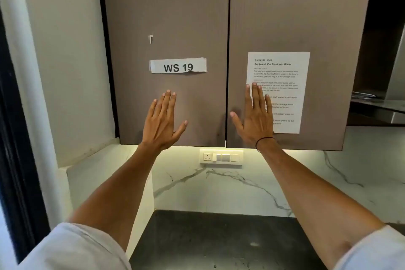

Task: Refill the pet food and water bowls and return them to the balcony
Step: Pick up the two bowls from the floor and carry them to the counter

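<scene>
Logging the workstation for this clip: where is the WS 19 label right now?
In the head view, the WS 19 label is stuck on the left cabinet door, just above the raised left hand.

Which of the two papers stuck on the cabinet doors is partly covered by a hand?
The task sheet on the right door; the right hand overlaps it. The WS 19 label is uncovered.

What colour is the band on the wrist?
Black: a thin black band on the right hand's wrist, head view.
</scene>
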